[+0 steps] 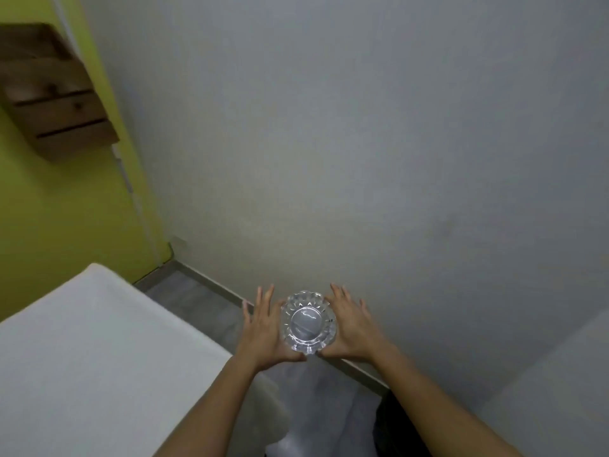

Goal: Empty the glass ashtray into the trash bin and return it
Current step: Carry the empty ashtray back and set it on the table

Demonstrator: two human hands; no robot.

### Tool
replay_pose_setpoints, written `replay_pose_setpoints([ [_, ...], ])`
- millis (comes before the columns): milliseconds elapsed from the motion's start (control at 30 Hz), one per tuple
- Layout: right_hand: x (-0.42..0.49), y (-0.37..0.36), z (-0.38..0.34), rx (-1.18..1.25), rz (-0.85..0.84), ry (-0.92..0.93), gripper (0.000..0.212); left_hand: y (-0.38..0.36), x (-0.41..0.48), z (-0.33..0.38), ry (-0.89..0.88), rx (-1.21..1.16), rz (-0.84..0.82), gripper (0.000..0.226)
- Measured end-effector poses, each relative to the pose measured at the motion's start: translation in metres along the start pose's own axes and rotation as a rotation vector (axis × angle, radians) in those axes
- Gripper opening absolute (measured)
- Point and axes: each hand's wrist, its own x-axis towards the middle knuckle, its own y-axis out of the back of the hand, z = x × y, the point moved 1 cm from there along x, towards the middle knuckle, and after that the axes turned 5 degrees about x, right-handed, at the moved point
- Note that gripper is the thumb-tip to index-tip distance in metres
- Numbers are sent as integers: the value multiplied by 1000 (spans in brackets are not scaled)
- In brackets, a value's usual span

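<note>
The clear cut-glass ashtray (308,321) is held in the air between my two palms, its round base facing the camera. My left hand (263,328) presses its left side and my right hand (351,326) presses its right side, fingers stretched out and pointing toward the wall. Below my forearms lies something pale and translucent (313,407), perhaps a bin liner, next to a dark shape (395,427) that may be the trash bin; I cannot tell for sure.
A white bed or mattress (92,357) fills the lower left. A white wall (362,143) stands straight ahead with a skirting strip (214,282) at the grey floor. A wooden wall shelf (56,94) hangs on the green wall, upper left.
</note>
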Motion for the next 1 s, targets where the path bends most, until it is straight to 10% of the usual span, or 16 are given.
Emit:
replay_pose_setpoints([
  [1000, -25, -251, -563, -41, -467, 788, 118, 142, -489, -349, 955, 55, 100, 124],
])
